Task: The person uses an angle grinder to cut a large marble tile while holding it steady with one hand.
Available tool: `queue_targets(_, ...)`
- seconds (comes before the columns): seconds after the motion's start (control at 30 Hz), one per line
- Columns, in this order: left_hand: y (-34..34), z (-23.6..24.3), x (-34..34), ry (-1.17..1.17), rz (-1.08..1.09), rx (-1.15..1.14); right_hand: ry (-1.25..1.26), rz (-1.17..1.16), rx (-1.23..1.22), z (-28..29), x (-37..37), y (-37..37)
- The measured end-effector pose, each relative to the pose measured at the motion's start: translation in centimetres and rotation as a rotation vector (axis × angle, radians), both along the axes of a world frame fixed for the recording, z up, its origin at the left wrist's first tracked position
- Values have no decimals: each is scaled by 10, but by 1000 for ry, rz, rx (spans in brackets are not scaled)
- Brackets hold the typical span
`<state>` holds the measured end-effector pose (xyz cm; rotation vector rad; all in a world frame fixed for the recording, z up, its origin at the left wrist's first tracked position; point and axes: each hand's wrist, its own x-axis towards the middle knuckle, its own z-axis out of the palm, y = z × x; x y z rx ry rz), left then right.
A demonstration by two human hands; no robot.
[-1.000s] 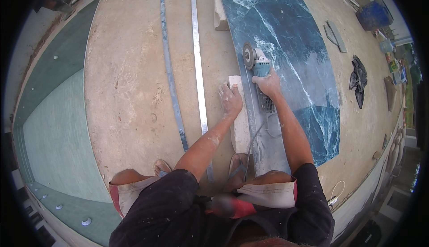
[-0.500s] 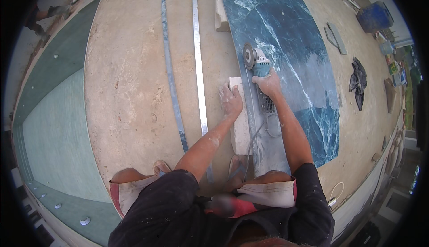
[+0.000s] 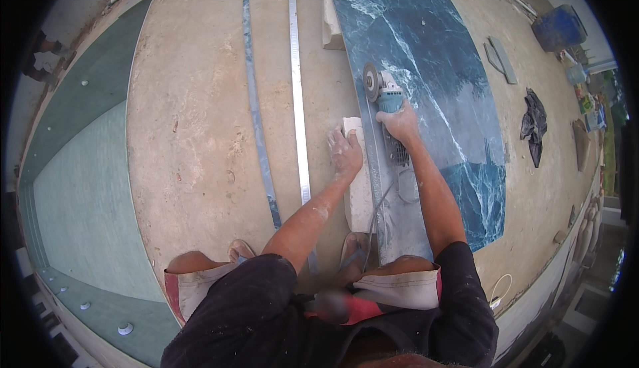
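A co-worker's legs (image 3: 42, 68) have shifted down the left rim. Clamped on the grinder (image 3: 391, 100) over the slab (image 3: 459, 118), the right hand (image 3: 402, 124) partly hides it. The left hand (image 3: 346, 155) touches the block (image 3: 360, 198), grip unclear; metal strip (image 3: 299, 102) markings are illegible.

Your slab (image 3: 439, 28): glossy, stone-look, reflective toward its right edge, matt grey along the left edge near you. Your grinder (image 3: 391, 96): teal plastic body, metal head, matt disc (image 3: 372, 82). Block (image 3: 360, 198) at the slab's left edge: chalky, rough. Straightedge (image 3: 297, 88): shiny metal. Floor (image 3: 193, 102): matt, rough concrete. Your sleeves (image 3: 460, 275): matt cloth, dust-specked. Black sheet (image 3: 534, 118) off the slab's right edge: crinkled plastic.
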<state>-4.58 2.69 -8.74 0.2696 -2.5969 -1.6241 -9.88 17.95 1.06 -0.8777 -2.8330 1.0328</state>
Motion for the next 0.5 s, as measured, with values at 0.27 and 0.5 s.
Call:
queue_targets(0.27, 0, 3, 0, -21, -1, 8, 7, 7, 5, 2, -8, -1)
queue_targets(0.5, -1, 0, 1, 15, 3, -4, 4, 0, 4, -1, -15, -1)
